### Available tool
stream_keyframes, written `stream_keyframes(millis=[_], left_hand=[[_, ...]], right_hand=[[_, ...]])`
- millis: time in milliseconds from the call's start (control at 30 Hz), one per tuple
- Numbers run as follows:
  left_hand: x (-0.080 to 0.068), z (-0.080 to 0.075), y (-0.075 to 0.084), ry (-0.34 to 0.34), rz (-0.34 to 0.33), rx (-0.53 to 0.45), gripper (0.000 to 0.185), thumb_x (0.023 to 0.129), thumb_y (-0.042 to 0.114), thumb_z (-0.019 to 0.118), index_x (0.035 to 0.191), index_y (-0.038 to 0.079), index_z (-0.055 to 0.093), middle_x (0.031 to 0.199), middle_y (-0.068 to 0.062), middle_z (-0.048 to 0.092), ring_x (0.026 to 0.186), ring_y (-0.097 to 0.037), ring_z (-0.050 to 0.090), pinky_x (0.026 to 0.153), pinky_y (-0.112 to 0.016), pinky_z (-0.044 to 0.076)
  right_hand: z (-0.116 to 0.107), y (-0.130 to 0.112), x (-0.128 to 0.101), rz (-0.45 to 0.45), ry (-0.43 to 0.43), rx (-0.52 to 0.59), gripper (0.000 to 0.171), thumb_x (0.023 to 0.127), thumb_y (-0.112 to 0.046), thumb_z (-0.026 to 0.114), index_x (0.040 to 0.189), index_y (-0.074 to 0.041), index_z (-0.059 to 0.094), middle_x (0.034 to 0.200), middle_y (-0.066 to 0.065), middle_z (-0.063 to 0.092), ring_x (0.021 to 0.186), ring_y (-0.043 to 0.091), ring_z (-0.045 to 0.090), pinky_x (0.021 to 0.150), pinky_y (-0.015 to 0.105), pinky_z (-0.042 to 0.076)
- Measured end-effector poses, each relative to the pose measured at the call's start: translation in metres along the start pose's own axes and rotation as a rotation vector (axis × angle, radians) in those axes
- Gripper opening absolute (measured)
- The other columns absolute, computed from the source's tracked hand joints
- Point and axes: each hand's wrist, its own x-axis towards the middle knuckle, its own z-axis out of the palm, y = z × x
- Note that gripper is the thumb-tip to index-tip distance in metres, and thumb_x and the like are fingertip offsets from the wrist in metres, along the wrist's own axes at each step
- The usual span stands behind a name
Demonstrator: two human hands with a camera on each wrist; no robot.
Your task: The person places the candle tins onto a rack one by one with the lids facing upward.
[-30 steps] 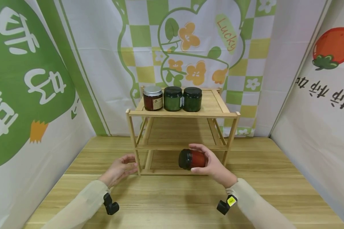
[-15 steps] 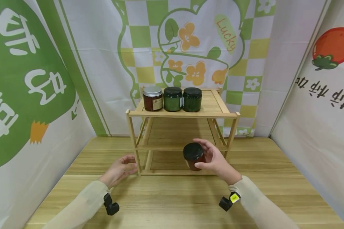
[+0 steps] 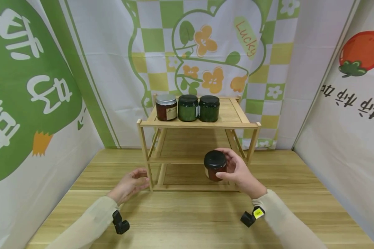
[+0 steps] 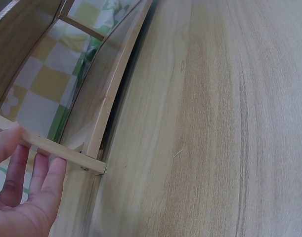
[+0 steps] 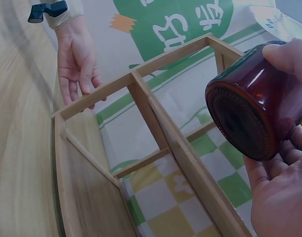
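In the head view my right hand [image 3: 244, 174] holds a dark red-brown jar [image 3: 211, 174] with a black lid in front of the wooden rack's [image 3: 199, 125] lower levels. The right wrist view shows the base of this jar [image 5: 259, 101], thumb on one side and fingers on the other. My left hand [image 3: 128, 186] holds the rack's front left post [image 4: 57, 148] low down, between thumb and fingers. On the top shelf stand a brown jar [image 3: 166, 112] with a silver lid and two green jars, one in the middle [image 3: 188, 112] and one at right [image 3: 208, 113], both black-lidded.
The rack has three levels and stands on a wood-grain table [image 3: 180, 218]. A patterned cloth [image 3: 205, 45] hangs close behind it. Printed fabric walls rise at left [image 3: 50, 114] and right [image 3: 339, 135]. Each wrist carries a small black camera.
My right hand has turned the jar from lying sideways to nearly upright, lid up, and shifted slightly right and up. The left hand has stayed on the post.
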Motion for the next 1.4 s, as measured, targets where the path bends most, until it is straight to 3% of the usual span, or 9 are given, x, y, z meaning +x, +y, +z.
stream_keyframes(millis=[333, 700, 1300, 1400], left_hand=[[0.001, 0.0, -0.001, 0.011, -0.002, 0.026, 0.047, 0.095, 0.003, 0.058, 0.136, -0.003, 0.037, 0.124, -0.009, 0.045, 0.104, -0.015, 0.056, 0.101, -0.034, 0.052], [0.002, -0.002, -0.003, 0.023, -0.001, 0.018, 0.043, 0.094, 0.001, 0.059, 0.133, -0.001, 0.04, 0.122, -0.008, 0.047, 0.104, -0.017, 0.057, 0.1, -0.034, 0.052], [0.003, -0.002, -0.003, 0.007, 0.006, 0.01, 0.043, 0.094, 0.002, 0.059, 0.132, -0.001, 0.04, 0.122, -0.008, 0.046, 0.104, -0.017, 0.056, 0.099, -0.033, 0.053], [0.002, -0.001, -0.003, 0.012, 0.0, 0.01, 0.043, 0.094, 0.002, 0.06, 0.131, -0.001, 0.04, 0.122, -0.009, 0.045, 0.104, -0.017, 0.056, 0.099, -0.033, 0.053]], right_hand=[[-0.004, -0.006, 0.001, -0.014, 0.018, -0.008, 0.054, 0.084, 0.005, 0.069, 0.131, -0.008, 0.045, 0.124, -0.003, 0.059, 0.113, 0.008, 0.058, 0.091, 0.019, 0.054], [-0.007, -0.022, 0.008, -0.015, 0.048, -0.002, 0.056, 0.081, 0.007, 0.07, 0.129, -0.009, 0.045, 0.122, -0.002, 0.059, 0.111, 0.009, 0.059, 0.09, 0.021, 0.055], [-0.011, -0.067, 0.027, -0.06, 0.104, 0.014, 0.056, 0.081, 0.014, 0.064, 0.129, -0.008, 0.044, 0.121, 0.0, 0.061, 0.111, 0.01, 0.061, 0.093, 0.023, 0.055], [-0.011, -0.078, 0.031, -0.035, 0.124, 0.014, 0.057, 0.081, 0.016, 0.06, 0.129, -0.008, 0.043, 0.122, 0.001, 0.059, 0.112, 0.011, 0.061, 0.092, 0.023, 0.055]])
